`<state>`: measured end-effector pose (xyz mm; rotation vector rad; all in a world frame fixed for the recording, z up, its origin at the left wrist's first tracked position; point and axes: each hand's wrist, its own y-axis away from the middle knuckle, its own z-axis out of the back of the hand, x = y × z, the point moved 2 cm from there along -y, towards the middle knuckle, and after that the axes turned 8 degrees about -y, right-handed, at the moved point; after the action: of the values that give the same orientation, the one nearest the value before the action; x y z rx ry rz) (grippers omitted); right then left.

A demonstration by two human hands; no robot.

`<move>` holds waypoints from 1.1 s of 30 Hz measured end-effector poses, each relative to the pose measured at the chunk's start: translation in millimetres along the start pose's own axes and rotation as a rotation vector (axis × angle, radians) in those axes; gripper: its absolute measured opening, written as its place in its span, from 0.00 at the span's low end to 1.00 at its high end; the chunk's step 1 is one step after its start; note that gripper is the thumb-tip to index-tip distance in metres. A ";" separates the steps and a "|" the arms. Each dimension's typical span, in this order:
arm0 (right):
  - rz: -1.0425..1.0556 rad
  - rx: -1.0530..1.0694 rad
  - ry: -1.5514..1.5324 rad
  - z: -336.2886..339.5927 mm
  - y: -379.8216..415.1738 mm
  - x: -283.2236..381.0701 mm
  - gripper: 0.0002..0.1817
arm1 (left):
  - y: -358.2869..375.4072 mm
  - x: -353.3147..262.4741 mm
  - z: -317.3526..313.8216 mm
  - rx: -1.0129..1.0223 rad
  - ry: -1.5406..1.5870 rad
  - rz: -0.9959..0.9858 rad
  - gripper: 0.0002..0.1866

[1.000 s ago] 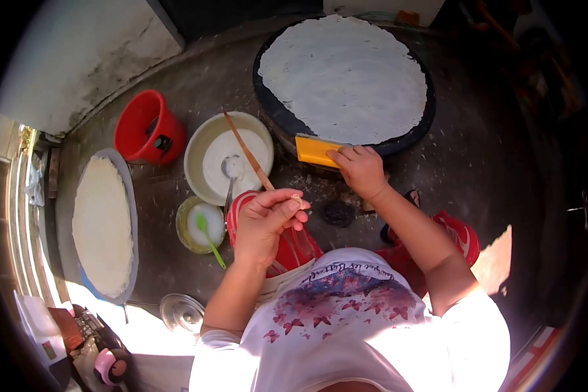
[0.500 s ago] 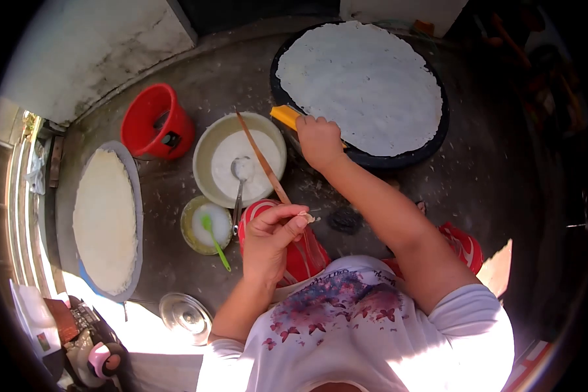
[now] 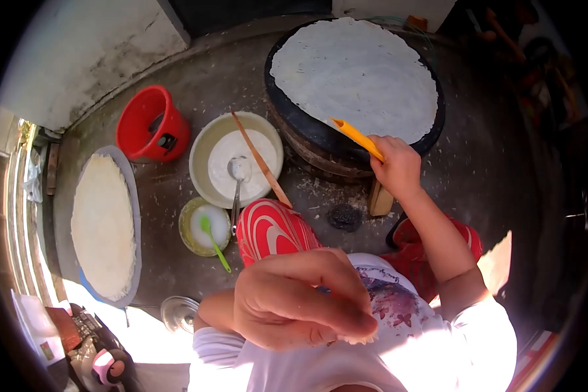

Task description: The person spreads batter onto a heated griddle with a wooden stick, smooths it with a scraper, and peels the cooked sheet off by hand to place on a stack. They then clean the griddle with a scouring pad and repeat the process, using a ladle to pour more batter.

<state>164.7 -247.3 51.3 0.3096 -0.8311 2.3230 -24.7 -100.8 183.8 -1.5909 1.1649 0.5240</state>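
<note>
My left hand [image 3: 304, 297] is raised close to the camera, its thumb and fingers pinched on a small pale scrap of flatbread [image 3: 359, 339]. My right hand [image 3: 398, 163] grips a yellow plastic scraper [image 3: 356, 136] at the near rim of the black round griddle [image 3: 291, 124]. Across the griddle lies a thin white sheet of batter [image 3: 356, 78]. The scraper's tip points up and left, over the sheet's near edge. Left of the griddle, a bowl of white batter [image 3: 221, 157] holds a metal ladle [image 3: 237, 171], with a wooden stick [image 3: 258, 155] across its rim.
A smaller bowl [image 3: 188, 228] with white liquid holds a green spoon [image 3: 209, 230]. Behind it stands a red bucket [image 3: 137, 121]. Far left, a pale flatbread [image 3: 103, 222] rests on a grey oval board [image 3: 132, 196]. A metal lid [image 3: 176, 313] and a dark crumpled lump [image 3: 343, 217] are on the floor.
My left hand has risen from above my knee toward the camera with the scrap. My right hand and the scraper have moved right along the griddle's near rim.
</note>
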 end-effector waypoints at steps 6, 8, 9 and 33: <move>0.068 0.111 0.159 -33.2 -16.9 -18.3 0.15 | -25.8 -19.5 -23.4 0.511 0.073 -0.368 0.11; 0.165 0.264 0.007 -28.2 -13.1 -5.1 0.14 | -25.0 -20.7 -38.7 0.269 0.078 -0.437 0.05; 0.207 0.348 -0.071 -21.7 -10.8 2.5 0.13 | -25.7 -23.4 -40.5 0.276 0.071 -0.436 0.05; 0.180 0.622 -0.074 29.9 61.7 -8.6 0.10 | -103.5 267.6 146.1 0.377 -1.894 0.185 0.07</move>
<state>131.7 -307.2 41.0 0.6052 -0.1467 2.7109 213.1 -82.1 -32.4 -0.1668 -0.1281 1.3457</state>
